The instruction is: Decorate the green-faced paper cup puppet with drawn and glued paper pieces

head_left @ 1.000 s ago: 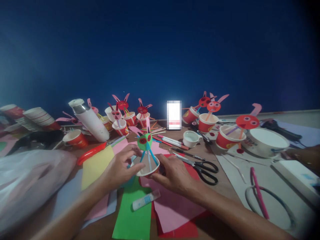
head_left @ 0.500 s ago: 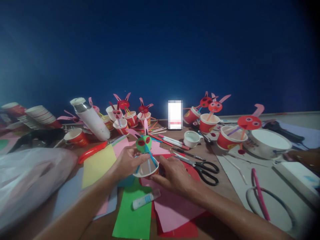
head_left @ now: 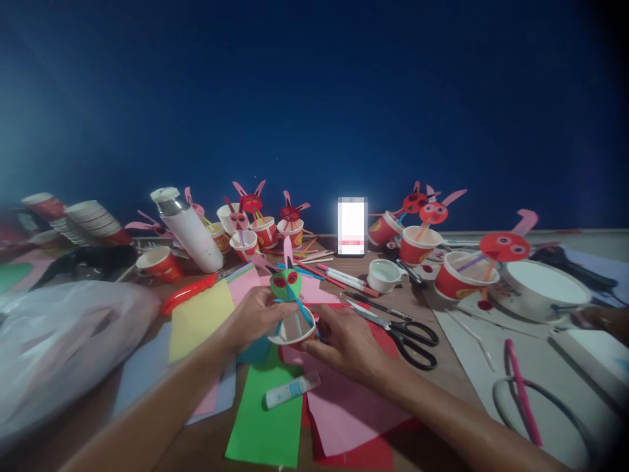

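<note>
A small paper cup [head_left: 293, 332] sits on coloured paper at the table's middle, with blue straws rising from it to a green paper face [head_left: 286, 284] with red eyes and a pink ear. My left hand [head_left: 255, 318] is curled round the cup's left side, thumb near the straws. The fingers of my right hand [head_left: 344, 341] press against the cup's right side. Both hands hold the cup craft between them.
A glue stick [head_left: 292, 389] lies on green paper [head_left: 265, 426] just below the cup. Black scissors [head_left: 407, 337] and pens [head_left: 344, 278] lie to the right. Finished cup crafts [head_left: 417, 242], a white bottle [head_left: 189, 229], stacked cups [head_left: 93, 219], a lit phone [head_left: 352, 225], a white bowl [head_left: 540, 292].
The green face has tilted left and sunk a little toward my left hand. My hands stay on the cup; the view shifted slightly left, so everything sits further right.
</note>
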`<state>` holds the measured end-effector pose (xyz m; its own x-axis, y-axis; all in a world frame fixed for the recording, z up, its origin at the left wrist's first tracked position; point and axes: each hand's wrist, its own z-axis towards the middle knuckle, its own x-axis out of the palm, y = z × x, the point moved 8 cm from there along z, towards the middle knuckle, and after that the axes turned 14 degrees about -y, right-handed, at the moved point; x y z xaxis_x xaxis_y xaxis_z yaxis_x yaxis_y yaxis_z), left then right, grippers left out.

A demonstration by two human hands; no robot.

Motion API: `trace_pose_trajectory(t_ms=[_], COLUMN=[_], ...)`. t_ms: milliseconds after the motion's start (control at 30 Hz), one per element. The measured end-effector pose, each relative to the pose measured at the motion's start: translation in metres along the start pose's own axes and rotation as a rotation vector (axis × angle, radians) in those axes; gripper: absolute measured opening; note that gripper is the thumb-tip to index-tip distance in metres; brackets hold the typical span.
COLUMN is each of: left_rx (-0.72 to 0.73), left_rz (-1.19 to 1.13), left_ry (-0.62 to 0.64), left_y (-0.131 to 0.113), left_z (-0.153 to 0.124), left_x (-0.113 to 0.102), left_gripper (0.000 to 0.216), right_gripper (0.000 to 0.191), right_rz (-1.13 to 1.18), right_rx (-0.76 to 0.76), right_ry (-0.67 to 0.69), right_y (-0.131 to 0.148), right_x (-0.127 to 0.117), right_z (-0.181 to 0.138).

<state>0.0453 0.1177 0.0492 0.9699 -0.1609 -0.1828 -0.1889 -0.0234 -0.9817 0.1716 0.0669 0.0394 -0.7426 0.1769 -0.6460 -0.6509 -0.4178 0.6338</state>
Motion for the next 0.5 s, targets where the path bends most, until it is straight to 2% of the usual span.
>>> trace_pose_trajectory(t_ms=[67,233,333,500], left_rx=[-0.005,0.016,0.001,0.063], left_rz=[0.007,0.008,-0.005,0.04], left_ry=[-0.017,0.004,0.047,0.074], left_y=[0.001,-0.003,-0.004,-0.011], left_z=[0.0,-0.001,-0.002,-0.001], left_x=[0.001,0.011,0.018,0.017], left_gripper=[0.017,0.025,0.028,0.031], right_gripper=[0.035,0.067,0.062,0.051], right_rz=[-0.014,0.057,0.123,0.193], right_rx=[-0.016,0.025,0.088,0.079], right_ry=[-0.014,-0.003,0.007,-0.019], right_y=[0.0,-0.004,-0.007,-0.002], right_x=[0.0,0.003,0.005,-0.001], right_z=[0.0,-0.001,-0.002,0.001])
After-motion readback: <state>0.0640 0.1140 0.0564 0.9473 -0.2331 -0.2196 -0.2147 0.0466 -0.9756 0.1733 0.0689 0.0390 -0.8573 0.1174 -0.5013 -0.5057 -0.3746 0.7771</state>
